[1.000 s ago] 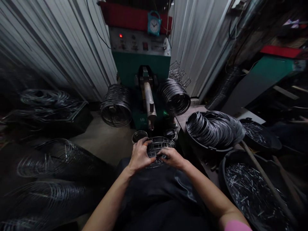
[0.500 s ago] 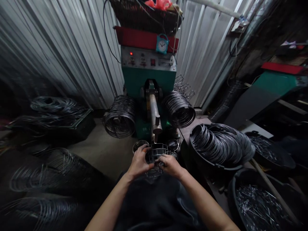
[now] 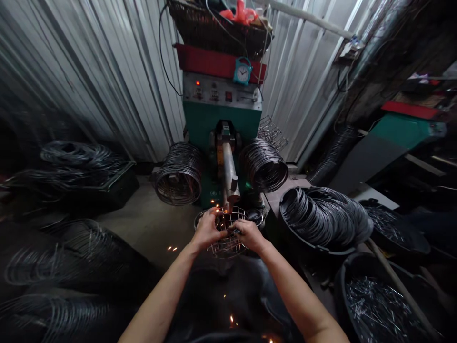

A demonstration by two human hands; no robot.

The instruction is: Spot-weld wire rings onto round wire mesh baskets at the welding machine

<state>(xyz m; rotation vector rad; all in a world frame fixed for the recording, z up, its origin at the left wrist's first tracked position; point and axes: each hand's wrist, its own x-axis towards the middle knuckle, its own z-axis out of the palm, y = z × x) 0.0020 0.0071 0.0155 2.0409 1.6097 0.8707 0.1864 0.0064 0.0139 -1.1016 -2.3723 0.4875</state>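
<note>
A round wire basket point(image 3: 228, 250) sits under the electrode arm point(image 3: 229, 169) of a green spot welder point(image 3: 223, 112). My left hand point(image 3: 207, 229) grips its left side, thumb inward. My right hand point(image 3: 249, 234) is closed in a pinch at the right of the basket; small shiny metal pieces show at its fingertips, too small to make out fully. Orange sparks fly around the electrode tip and the left fingers. More sparks glow lower down, in front of the dark apron point(image 3: 228, 290).
Wire ring coils hang left point(image 3: 178, 174) and right point(image 3: 264, 164) of the welder. At right stand a tub of wire rings point(image 3: 324, 216) and a bin of short wire pieces point(image 3: 378, 305) with a stick across it. Wire bundles point(image 3: 78, 162) lie at left.
Sparks have appeared at the electrode tip and in front of the apron. The basket has tilted or turned between my hands, and its mesh shows more openly. Both hands have moved only slightly.
</note>
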